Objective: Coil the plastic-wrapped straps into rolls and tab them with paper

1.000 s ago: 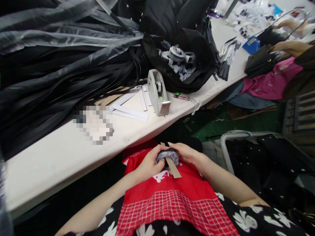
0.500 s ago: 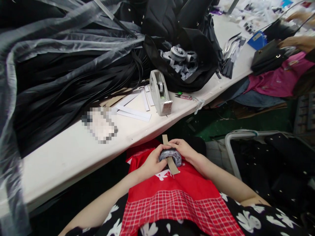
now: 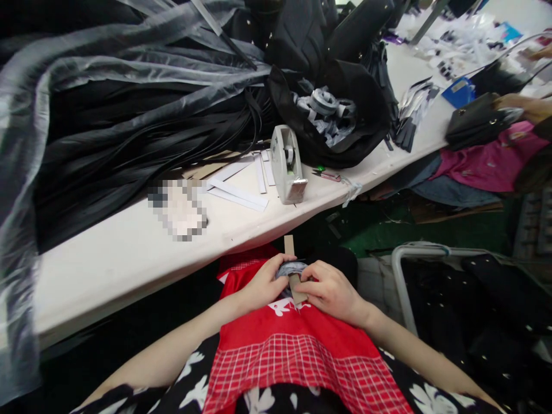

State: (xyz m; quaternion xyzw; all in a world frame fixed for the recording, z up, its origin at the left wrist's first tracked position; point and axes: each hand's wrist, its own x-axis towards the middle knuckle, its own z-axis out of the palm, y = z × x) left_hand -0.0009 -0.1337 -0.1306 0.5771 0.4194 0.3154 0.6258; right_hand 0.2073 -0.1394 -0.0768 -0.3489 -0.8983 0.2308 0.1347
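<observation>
In my lap, my left hand [image 3: 268, 280] is closed around a plastic-wrapped coiled strap [image 3: 294, 266], grey and dark, at its left side. A narrow brown cardboard strip [image 3: 288, 245] runs through the coil, one end sticking out beyond it and the other toward my body. My right hand [image 3: 335, 292] pinches the strip's near end, its fingertips beside the coil. The fingers partly cover both things. Beneath lies a red apron [image 3: 297, 342] with a checked panel.
On the white table [image 3: 107, 247] stand a tape dispenser [image 3: 284, 167], white paper strips [image 3: 237, 194], small snips [image 3: 326, 175] and a black bag [image 3: 366, 129] of wrapped coils. Black straps [image 3: 129, 138] heap at left. A wire-rimmed bin [image 3: 399, 287] is right; another person's arm [image 3: 524, 106] is beyond.
My right hand has moved from the coil's far edge to the cardboard strip's near end. My left hand keeps its hold. The view has shifted slightly.
</observation>
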